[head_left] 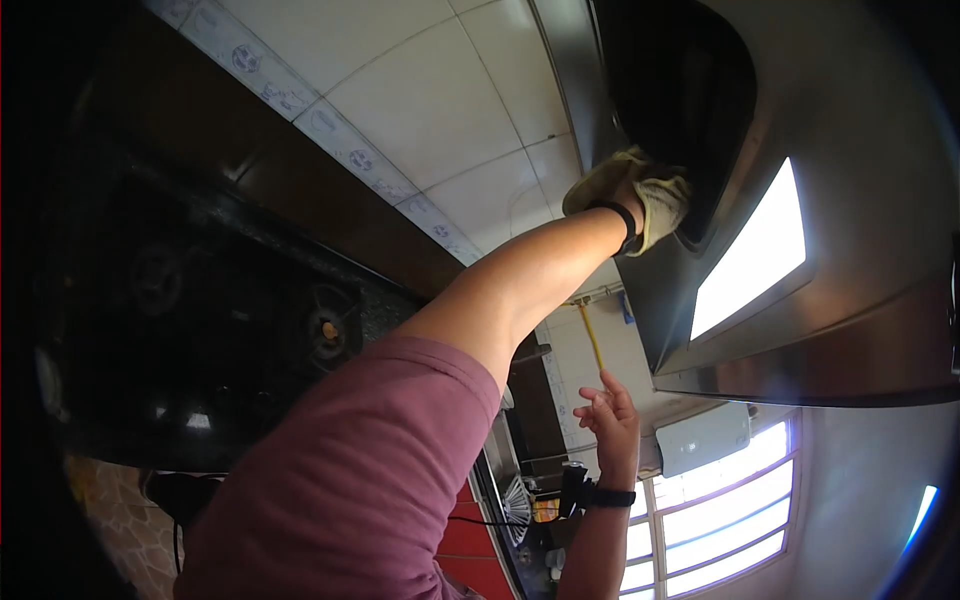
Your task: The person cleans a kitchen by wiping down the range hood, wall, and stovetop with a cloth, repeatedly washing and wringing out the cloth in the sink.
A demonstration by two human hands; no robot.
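My left hand (637, 196) is raised against the dark underside of the range hood (850, 200). It grips a yellowish cloth (657, 205), which hides most of the fingers. A black band circles that wrist. Lower down, my right hand (611, 418) hangs in the air with its fingers apart and nothing in it. A dark watch (608, 495) is on the right wrist. Beside the cloth is the recessed dark panel (690, 90) of the hood, and a bright lamp (755, 255) glows in the hood's metal face.
A black gas stove (190, 290) with burners lies below the arm. White tiles (420, 90) with a patterned border cover the wall. A yellow pipe (592, 335), a white wall unit (703, 440) and a barred window (725, 510) are beyond my right hand, above a cluttered counter.
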